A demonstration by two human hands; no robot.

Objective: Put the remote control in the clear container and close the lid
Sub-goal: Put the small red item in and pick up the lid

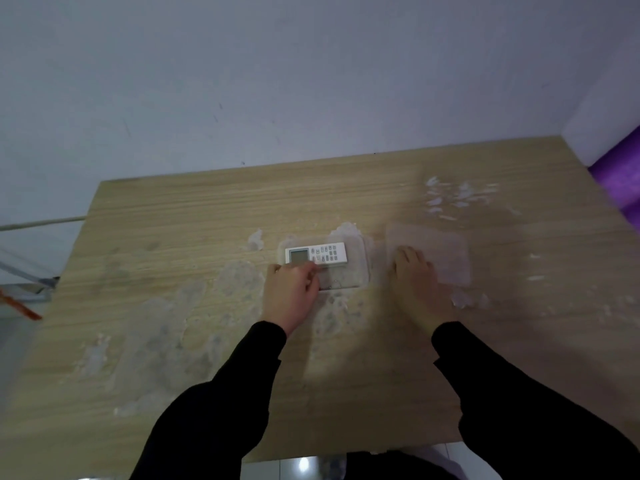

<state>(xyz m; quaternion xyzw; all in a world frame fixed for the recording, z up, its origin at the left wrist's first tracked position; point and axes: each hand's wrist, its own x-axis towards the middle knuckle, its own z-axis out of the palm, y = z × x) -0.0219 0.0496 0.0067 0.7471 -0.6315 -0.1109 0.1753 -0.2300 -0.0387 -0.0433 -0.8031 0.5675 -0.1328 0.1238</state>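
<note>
Viewing the head camera remotely, I record the remote control (316, 253) lying inside the clear container (360, 268) near the middle of the wooden table (173, 237), its long axis running left to right, display end to the left. The lid (446, 258) lies flat on the table just right of the container, apart from its rim, so the closing move runs leftward from the right side. The right hand (415, 278) is the nearer to the lid: it rests palm down on the lid's left part, fingers extended and close together, forearm reaching straight ahead. I cannot tell whether it grips an edge or merely presses. The left hand (291, 292) sits at the container's near-left corner, fingers curled, knuckles up, fingertips touching the remote's near edge; whether it pinches the remote is unclear. In my judgement, placement is done; lidding remains.
</note>
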